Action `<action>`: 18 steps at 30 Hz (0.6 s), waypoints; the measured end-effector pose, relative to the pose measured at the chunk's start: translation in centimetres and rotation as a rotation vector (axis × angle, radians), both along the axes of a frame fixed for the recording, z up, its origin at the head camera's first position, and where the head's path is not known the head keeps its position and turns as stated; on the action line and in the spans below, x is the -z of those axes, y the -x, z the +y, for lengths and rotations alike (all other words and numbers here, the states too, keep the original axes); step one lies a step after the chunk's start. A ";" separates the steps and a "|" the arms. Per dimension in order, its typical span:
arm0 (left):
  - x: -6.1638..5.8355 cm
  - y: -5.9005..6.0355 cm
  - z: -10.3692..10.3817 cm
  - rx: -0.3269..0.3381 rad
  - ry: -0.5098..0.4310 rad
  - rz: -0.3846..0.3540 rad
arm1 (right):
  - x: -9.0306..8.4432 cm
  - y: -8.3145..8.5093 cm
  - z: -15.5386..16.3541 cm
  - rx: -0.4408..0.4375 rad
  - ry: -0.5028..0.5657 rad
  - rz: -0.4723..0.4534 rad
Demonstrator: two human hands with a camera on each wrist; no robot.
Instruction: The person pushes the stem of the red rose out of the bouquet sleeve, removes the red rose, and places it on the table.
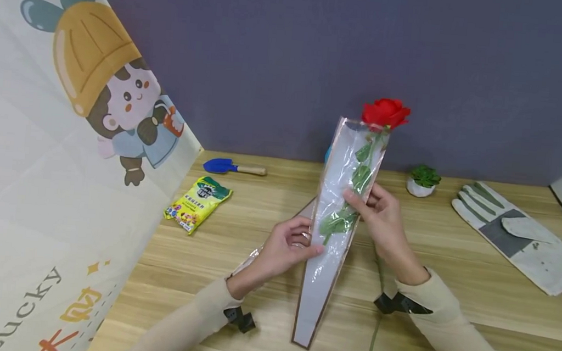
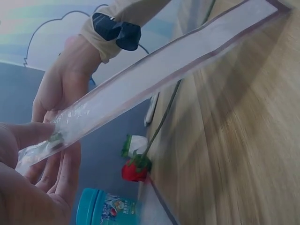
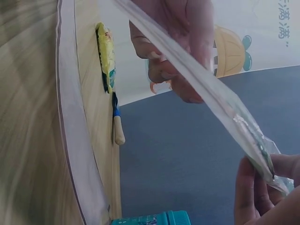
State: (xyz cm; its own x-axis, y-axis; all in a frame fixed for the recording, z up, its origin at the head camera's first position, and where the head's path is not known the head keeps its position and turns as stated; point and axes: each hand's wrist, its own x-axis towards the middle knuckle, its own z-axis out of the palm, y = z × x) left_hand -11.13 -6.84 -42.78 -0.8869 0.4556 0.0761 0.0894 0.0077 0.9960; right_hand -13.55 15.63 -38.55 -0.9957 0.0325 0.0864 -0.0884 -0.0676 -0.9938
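Observation:
A tall tapered clear sleeve (image 1: pixel 311 310) with a brown border stands tilted before me in the head view. Inside it runs a leafy stem, and its red rose (image 1: pixel 386 113) rises above the sleeve's top. My left hand (image 1: pixel 282 247) pinches the sleeve's left edge between thumb and fingers, near the lower leaves. Higher up, my right hand (image 1: pixel 382 214) pinches the right edge, thumb in front. A second red rose (image 2: pixel 136 169) lies behind the sleeve, its bloom hidden in the head view. Another bordered sleeve (image 3: pixel 77 122) lies flat on the table.
On the left are a yellow packet (image 1: pixel 197 205) and a blue trowel (image 1: pixel 234 167) with a wooden handle. A teal-lidded jar (image 2: pixel 112 208) stands at the back, mostly hidden from above. To the right sit a potted succulent (image 1: pixel 423 181) and work gloves (image 1: pixel 519 238).

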 end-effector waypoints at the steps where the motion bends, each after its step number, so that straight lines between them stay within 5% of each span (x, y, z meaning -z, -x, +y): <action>1: 0.0 0.0 0.1 0.003 -0.004 -0.005 | 0.1 0.0 0.0 0.000 -0.008 -0.004; 18: 0.0 0.1 0.5 0.028 0.011 -0.007 | 1.0 -0.2 0.1 -0.022 -0.020 -0.019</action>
State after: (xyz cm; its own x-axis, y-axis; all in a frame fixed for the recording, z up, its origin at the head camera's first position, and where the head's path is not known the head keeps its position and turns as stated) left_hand -11.25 -6.31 -42.80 -0.8745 0.4808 0.0644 0.0824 0.0164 0.9965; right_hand -13.39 15.74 -39.55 -0.9977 0.0093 0.0674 -0.0677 -0.0497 -0.9965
